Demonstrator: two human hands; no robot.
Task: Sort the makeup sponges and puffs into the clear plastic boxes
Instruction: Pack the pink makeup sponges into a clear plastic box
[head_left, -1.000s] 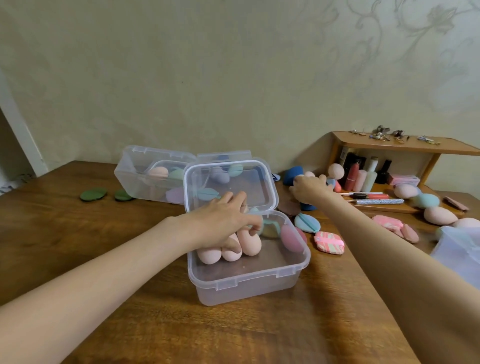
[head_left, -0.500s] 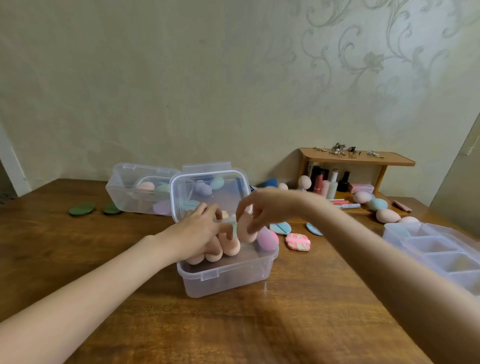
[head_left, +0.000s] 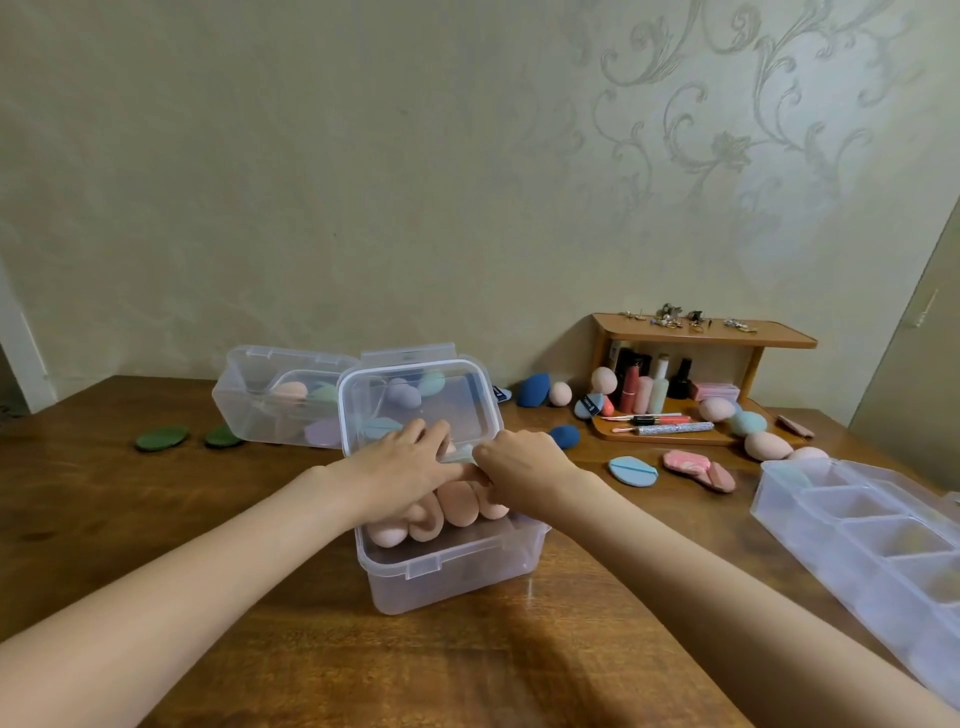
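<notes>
Clear rectangular plastic box (head_left: 457, 566) sits centre-near on the brown wooden table (head_left: 156, 519), hinged lid (head_left: 415, 400) standing open at its far side. Row of peach egg-shaped makeup sponges (head_left: 441, 512) lies inside, toward the left. Your left hand (head_left: 400, 467) rests over the sponges, fingers spread flat; your right hand (head_left: 524, 462) meets it over the box, fingers curled down, whether it pinches a sponge cannot be told.

Second clear plastic box (head_left: 275, 400) far left behind the lid, holding pastel sponges. Two dark green flat oval puffs (head_left: 162, 437) lie left of it on the table. Right of the centre box: light blue round puff (head_left: 632, 471), pink marbled puff (head_left: 687, 461), dark blue sponge (head_left: 533, 389) further back. Small wooden shelf (head_left: 704, 332) far right against the wall, cosmetics bottles under it. Clear divided plastic organiser (head_left: 872, 551) near right edge. Pale wallpaper with scroll pattern (head_left: 701, 130) behind.
</notes>
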